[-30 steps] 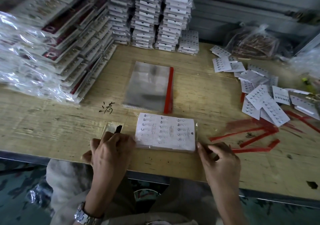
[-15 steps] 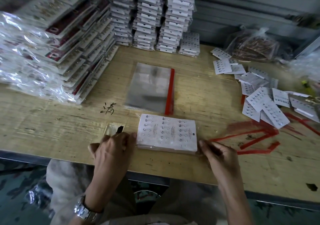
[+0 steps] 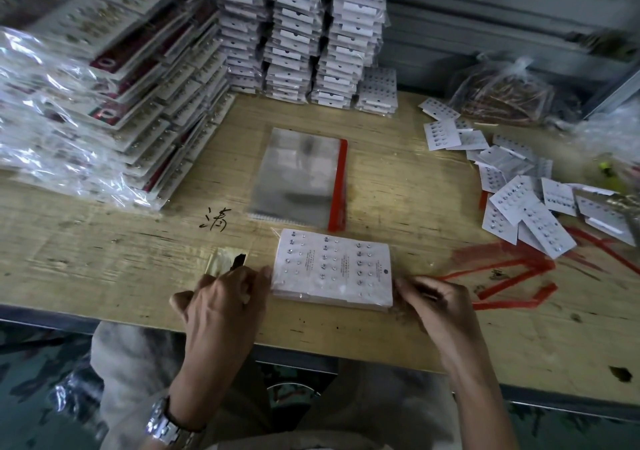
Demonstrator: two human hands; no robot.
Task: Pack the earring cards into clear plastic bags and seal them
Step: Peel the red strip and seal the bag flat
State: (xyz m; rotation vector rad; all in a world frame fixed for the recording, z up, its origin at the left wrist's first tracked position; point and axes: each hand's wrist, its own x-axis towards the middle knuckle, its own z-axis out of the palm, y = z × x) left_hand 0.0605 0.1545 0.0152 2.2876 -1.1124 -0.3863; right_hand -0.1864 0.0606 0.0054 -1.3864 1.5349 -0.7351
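Right now a stack of earring cards [image 3: 333, 268] lies inside a clear bag [image 3: 407, 269] on the worktop [image 3: 398, 179], close to the front edge and between the two hands. The left hand [image 3: 227, 297] rests against the left end of the stack, fingers curled, and it seems only to steady it; a small dark tool [image 3: 238, 261] shows just above the knuckles, but I cannot tell if the hand holds it. The right hand [image 3: 434, 300] pinches the loose open end of the bag at the right side, fingers narrow and closed on the plastic.

I judge the step to be closing the bag. To do it well, the cards should be pushed fully to the left, so the flap on the right is free. The right hand should then fold the flap flat and straight and press along the whole edge, so no wrinkle or air pocket remains. Peeled red strips [image 3: 502, 276] lie just beside the right hand and could stick to the flap.

More empty bags [image 3: 299, 175] with a red strip wait behind, loose cards [image 3: 526, 207] lie at the right, and finished packs [image 3: 298, 30] are stacked at the back
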